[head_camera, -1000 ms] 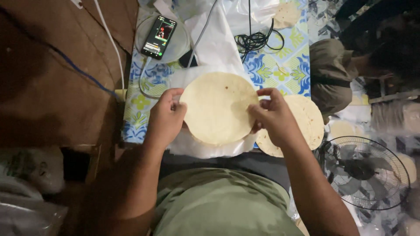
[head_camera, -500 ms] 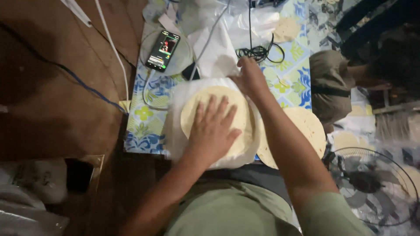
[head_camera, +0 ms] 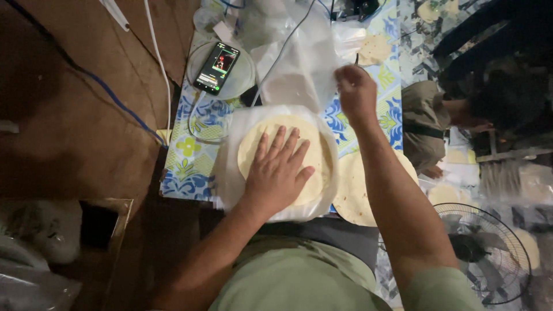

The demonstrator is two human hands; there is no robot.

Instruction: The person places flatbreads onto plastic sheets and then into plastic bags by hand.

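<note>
My left hand lies flat, fingers spread, on a round pale flatbread that rests on a clear plastic sheet. My right hand is farther out, pinching the edge of another thin clear plastic sheet and lifting it. A second flatbread with brown spots lies to the right, partly under my right forearm.
A phone with a lit screen rests on a round clear lid at the upper left, with cables around it. A small flatbread lies at the top. Another person sits at the right. A fan stands lower right.
Both hands held the flatbread by its edges; it was laid down on the plastic. My left hand now presses it flat and my right hand has reached out to the plastic sheet.
</note>
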